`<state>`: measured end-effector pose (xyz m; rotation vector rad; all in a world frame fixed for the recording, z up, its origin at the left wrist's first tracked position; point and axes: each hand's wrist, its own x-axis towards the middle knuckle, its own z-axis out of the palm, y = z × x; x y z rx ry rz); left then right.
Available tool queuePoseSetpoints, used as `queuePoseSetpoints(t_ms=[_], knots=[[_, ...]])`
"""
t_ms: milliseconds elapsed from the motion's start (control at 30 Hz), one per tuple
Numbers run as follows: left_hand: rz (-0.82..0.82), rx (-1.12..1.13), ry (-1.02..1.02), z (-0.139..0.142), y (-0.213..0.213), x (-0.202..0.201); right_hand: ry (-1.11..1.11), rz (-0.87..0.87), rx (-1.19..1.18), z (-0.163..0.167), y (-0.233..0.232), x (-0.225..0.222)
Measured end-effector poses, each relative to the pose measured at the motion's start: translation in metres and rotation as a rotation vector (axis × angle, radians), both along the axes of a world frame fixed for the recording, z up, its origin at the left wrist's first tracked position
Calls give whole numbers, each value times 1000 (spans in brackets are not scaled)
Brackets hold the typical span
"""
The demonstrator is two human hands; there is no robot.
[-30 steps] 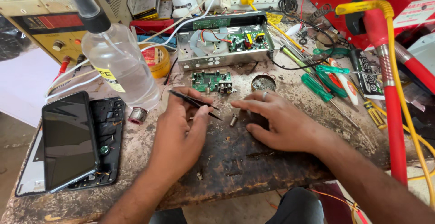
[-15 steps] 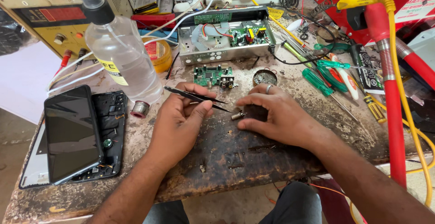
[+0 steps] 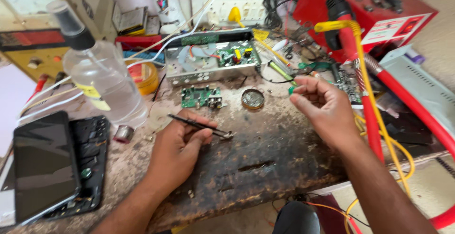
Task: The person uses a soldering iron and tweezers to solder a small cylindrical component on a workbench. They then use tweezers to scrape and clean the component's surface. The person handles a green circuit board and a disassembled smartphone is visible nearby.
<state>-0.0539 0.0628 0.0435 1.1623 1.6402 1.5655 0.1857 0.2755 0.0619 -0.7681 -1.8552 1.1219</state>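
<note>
My left hand (image 3: 177, 151) rests on the worn, stained bench (image 3: 265, 167) and grips black tweezers (image 3: 196, 125). Their tip pinches a small metal part (image 3: 228, 134) just above the bench top. My right hand (image 3: 322, 108) is lifted off the bench to the right, fingers loosely curled and apart, with nothing visible in them. Its fingertips are close to green-handled screwdrivers (image 3: 279, 70). A small green circuit board (image 3: 201, 96) and a round metal tin (image 3: 252, 99) lie just beyond the tweezers.
An open metal chassis (image 3: 189, 70) with a circuit board sits at the back. A clear spray bottle (image 3: 102, 80) stands left, beside a yellow tape roll (image 3: 142, 75). A dark-screened phone (image 3: 42, 165) and an opened phone body (image 3: 90, 158) lie front left. A red hose (image 3: 374, 120) and yellow cable run down the right.
My right hand has lifted off the bench and moved right, away from the small part. My left hand stays with the tweezers, whose tip now holds the part alone.
</note>
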Motion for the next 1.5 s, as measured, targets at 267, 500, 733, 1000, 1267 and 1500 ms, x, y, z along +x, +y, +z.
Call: queuePoseSetpoints(t_ms=[267, 500, 733, 1000, 1267, 1500], knots=[[-102, -188, 6, 23, 30, -31, 150, -377, 166, -2, 69, -38], [-237, -147, -149, 6, 48, -58, 281, -355, 69, 2, 150, -76], [-193, -125, -222, -5, 46, -66, 87, -377, 422, 0, 135, -43], [-200, -114, -109, 2, 49, -66, -229, -351, 1082, 25, 198, -51], [-161, -142, -61, 7, 44, -70, 144, -464, 264, 88, 89, -38], [-128, -110, -115, 3, 47, -69, 276, -77, 429, 31, -3, -49]])
